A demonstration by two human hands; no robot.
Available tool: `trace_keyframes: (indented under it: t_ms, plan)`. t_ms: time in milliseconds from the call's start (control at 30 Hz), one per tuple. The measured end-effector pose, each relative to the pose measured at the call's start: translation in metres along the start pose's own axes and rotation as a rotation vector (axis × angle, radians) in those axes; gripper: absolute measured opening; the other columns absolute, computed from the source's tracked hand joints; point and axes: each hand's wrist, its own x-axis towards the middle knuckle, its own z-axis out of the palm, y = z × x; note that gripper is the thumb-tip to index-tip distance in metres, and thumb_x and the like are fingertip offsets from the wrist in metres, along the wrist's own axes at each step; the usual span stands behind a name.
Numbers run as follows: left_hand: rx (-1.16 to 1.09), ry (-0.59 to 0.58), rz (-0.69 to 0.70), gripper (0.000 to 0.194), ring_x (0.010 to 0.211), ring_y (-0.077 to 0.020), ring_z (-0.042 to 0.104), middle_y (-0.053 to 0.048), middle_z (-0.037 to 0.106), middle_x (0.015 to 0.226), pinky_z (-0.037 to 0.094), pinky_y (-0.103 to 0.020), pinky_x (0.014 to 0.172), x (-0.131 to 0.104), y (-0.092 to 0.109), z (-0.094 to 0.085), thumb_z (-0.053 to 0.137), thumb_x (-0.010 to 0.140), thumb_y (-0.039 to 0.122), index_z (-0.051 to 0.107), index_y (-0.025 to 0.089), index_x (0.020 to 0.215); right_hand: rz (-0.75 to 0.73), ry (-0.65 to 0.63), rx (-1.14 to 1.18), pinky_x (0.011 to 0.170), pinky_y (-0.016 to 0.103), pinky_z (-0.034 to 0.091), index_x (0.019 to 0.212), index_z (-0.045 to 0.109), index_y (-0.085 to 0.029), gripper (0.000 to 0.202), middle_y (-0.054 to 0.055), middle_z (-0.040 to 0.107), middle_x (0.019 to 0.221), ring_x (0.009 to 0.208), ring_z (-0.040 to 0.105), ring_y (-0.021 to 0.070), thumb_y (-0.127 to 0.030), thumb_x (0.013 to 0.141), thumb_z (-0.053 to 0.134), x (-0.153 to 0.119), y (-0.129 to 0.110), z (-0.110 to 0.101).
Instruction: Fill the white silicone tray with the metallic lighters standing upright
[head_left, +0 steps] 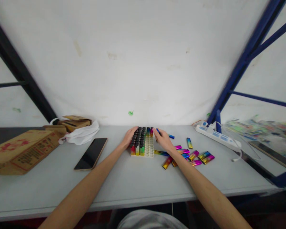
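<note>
A white tray (pixel 149 152) with rows of round slots stands at the middle of the table. Upright lighters (pixel 139 140) with black tops fill its left part, and two coloured ones stand at the back of its right part. My left hand (pixel 129 137) is closed against the tray's left side. At the back right corner, my right hand (pixel 162 139) pinches a blue lighter (pixel 158 131). Loose shiny lighters (pixel 193 155) in pink, gold and blue lie beside and beyond my right wrist.
A dark phone (pixel 91 154) lies left of the tray. Farther left are a cardboard box (pixel 26 149) and a white plastic bag (pixel 82 134). A white power strip (pixel 218 137) with cables sits at the right, near a blue metal frame (pixel 237 70).
</note>
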Motion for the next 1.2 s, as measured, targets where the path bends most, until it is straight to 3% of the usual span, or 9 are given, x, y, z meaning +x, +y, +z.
trace_keyframes:
  t_ms: [167,300,533,733,833,1033,1133,1200]
  plan:
    - [0.000,-0.007,0.010,0.043,0.089,-0.0220,0.059,-0.005,0.071,0.089,0.044,-0.033,0.091,-0.001,0.002,-0.001,0.053,0.082,0.059,0.064,0.017,0.082,0.093,0.133,-0.065,0.052,0.026,0.026,0.055,0.034,-0.023,0.044,-0.004,0.035,0.051,0.053,0.037,0.0125,-0.051,0.087,0.043,-0.001,-0.009,-0.001]
    - [0.000,0.002,-0.007,0.046,0.091,-0.0236,0.060,-0.006,0.072,0.089,0.044,-0.034,0.093,-0.001,0.002,0.000,0.054,0.080,0.061,0.065,0.016,0.082,0.028,0.155,-0.139,0.054,0.026,0.024,0.057,0.037,-0.022,0.033,-0.004,0.037,0.052,0.055,0.039,0.0132,-0.039,0.085,0.041,-0.005,-0.013,0.003]
    - [-0.036,0.019,-0.020,0.048,0.098,-0.0256,0.061,-0.007,0.074,0.099,0.043,-0.035,0.097,-0.001,0.002,0.002,0.058,0.078,0.063,0.068,0.017,0.086,-0.030,0.111,-0.124,0.055,0.026,0.023,0.061,0.039,-0.022,0.043,-0.003,0.040,0.055,0.057,0.037,0.0138,-0.053,0.091,0.040,-0.006,-0.015,0.006]
    - [-0.035,0.032,-0.017,0.050,0.097,-0.0249,0.061,-0.008,0.074,0.097,0.043,-0.035,0.096,-0.001,0.002,0.001,0.059,0.077,0.064,0.068,0.016,0.085,-0.018,0.103,-0.161,0.055,0.027,0.023,0.058,0.037,-0.022,0.035,-0.004,0.034,0.053,0.056,0.037,0.0135,-0.040,0.088,0.040,-0.007,-0.013,0.006]
    - [-0.035,0.018,-0.024,0.048,0.094,-0.0240,0.061,-0.007,0.073,0.095,0.044,-0.035,0.094,-0.002,0.003,0.001,0.057,0.078,0.062,0.067,0.016,0.084,-0.021,0.112,-0.183,0.056,0.027,0.026,0.062,0.039,-0.022,0.036,-0.004,0.040,0.055,0.057,0.041,0.0146,-0.042,0.092,0.040,-0.006,-0.011,0.004]
    - [-0.009,0.008,0.006,0.045,0.091,-0.0232,0.060,-0.006,0.072,0.090,0.044,-0.033,0.092,-0.002,0.005,0.001,0.055,0.078,0.061,0.065,0.017,0.081,-0.246,-0.020,-0.259,0.073,0.029,0.041,0.092,0.051,-0.022,0.032,0.003,0.059,0.082,0.077,0.056,0.0190,-0.043,0.103,0.031,-0.005,-0.016,-0.006]
    - [-0.005,0.015,-0.006,0.046,0.091,-0.0234,0.060,-0.006,0.072,0.090,0.044,-0.033,0.091,-0.001,0.006,0.002,0.055,0.077,0.061,0.065,0.017,0.081,-0.356,-0.055,-0.374,0.083,0.032,0.043,0.091,0.054,-0.020,0.034,0.009,0.061,0.094,0.090,0.057,0.0206,-0.041,0.104,0.031,-0.002,-0.018,-0.011]
    - [-0.004,0.011,0.000,0.045,0.091,-0.0232,0.060,-0.006,0.072,0.089,0.044,-0.033,0.091,-0.001,0.006,0.002,0.054,0.078,0.061,0.064,0.017,0.081,-0.361,-0.083,-0.463,0.081,0.032,0.043,0.089,0.056,-0.020,0.035,0.008,0.061,0.089,0.086,0.057,0.0208,-0.043,0.104,0.034,0.003,-0.017,-0.014]
